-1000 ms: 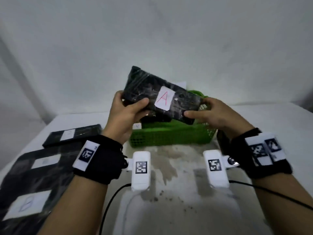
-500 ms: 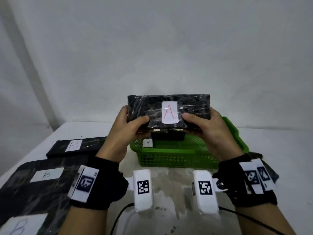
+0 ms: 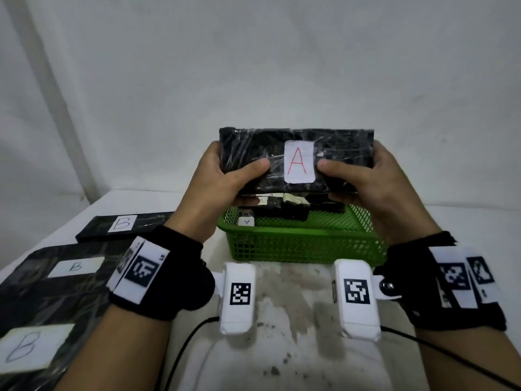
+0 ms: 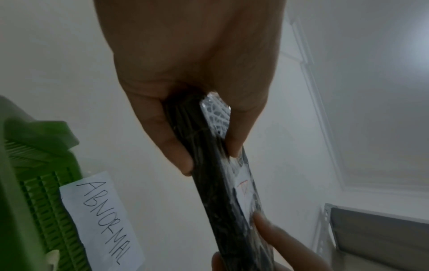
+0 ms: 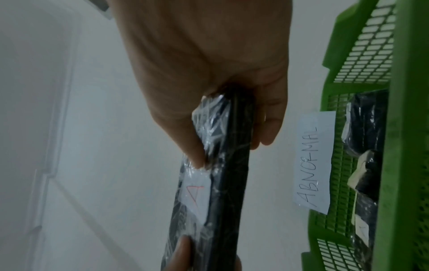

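Observation:
A flat black package wrapped in clear film [image 3: 253,153], with a white label marked "A" [image 3: 298,162], is held level in the air above the green basket [image 3: 298,244]. My left hand [image 3: 225,179] grips its left end, thumb on the front face, and my right hand [image 3: 366,179] grips its right end the same way. The left wrist view shows the package [image 4: 218,176] edge-on, pinched between my thumb and fingers. The right wrist view shows the same package [image 5: 227,165] and its "A" label [image 5: 195,194].
The green mesh basket holds several smaller black wrapped packages [image 3: 293,213] and carries a paper tag reading "ABNORMAL" [image 5: 313,161]. Black packages labelled "B" [image 3: 124,225] [image 3: 56,292] lie on the white table [image 3: 282,320] at the left. A white wall stands close behind.
The package went from tilted to level and facing me, and both hands drew it slightly nearer and higher over the basket. The view tilted down a little.

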Tool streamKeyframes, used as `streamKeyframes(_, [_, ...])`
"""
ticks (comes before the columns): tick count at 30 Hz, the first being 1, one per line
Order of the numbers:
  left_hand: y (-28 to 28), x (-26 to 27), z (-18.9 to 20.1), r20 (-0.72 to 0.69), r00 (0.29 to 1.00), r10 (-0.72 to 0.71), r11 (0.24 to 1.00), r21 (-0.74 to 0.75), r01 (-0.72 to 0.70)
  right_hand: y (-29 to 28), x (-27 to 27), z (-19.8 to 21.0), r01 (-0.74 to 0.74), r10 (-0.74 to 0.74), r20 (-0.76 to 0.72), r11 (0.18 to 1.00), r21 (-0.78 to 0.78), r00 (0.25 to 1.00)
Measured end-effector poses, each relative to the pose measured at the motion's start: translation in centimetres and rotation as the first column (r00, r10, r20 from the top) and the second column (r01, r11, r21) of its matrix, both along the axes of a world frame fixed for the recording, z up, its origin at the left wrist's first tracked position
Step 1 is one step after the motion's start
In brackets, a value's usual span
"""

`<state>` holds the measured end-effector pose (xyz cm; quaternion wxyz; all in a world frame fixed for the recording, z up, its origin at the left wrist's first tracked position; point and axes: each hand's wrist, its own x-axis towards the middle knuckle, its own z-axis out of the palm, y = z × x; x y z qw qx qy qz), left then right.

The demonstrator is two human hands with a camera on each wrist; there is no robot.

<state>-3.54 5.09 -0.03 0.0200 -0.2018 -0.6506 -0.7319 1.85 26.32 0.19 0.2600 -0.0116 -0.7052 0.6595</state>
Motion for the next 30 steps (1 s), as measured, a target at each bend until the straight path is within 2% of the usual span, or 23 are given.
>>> streamKeyframes(5, [-0.3, 1.3, -0.1, -0.037, 0.999, -0.029, 0.996, -0.086, 0.025, 0.4, 1.6, 0.3, 0.003, -0.003, -0.008, 1.0, 0.019, 1.0])
streamKeyframes(11, [-0.2, 0.8, -0.2, -0.046, 0.999, 0.002, 0.999, -0.034, -0.004, -0.1, 1.1, -0.2, 0.033, -0.03, -0.032, 0.996, 0.083, 0.999])
streamKeyframes(20, [0.3, 0.1, -1.1, -0.078, 0.995, 0.055, 0.997, -0.043, -0.059, 0.3, 0.2, -1.2, 0.048, -0.047, -0.025, 0.998, 0.043, 0.999])
streamKeyframes(23, [0.9, 0.0, -1.5, -0.106, 0.989, 0.104, 0.993, -0.046, -0.109, 0.2, -0.1, -1.3, 0.121, -0.115, -0.072, 0.99, 0.077, 0.991])
streamKeyframes(30, [1.1, -0.2, -1.6, -0.282, 0.925, 0.255, 0.95, -0.105, -0.294, -1.1, -0.6, -1.6, 0.31, -0.286, -0.14, 0.926, 0.213, 0.948])
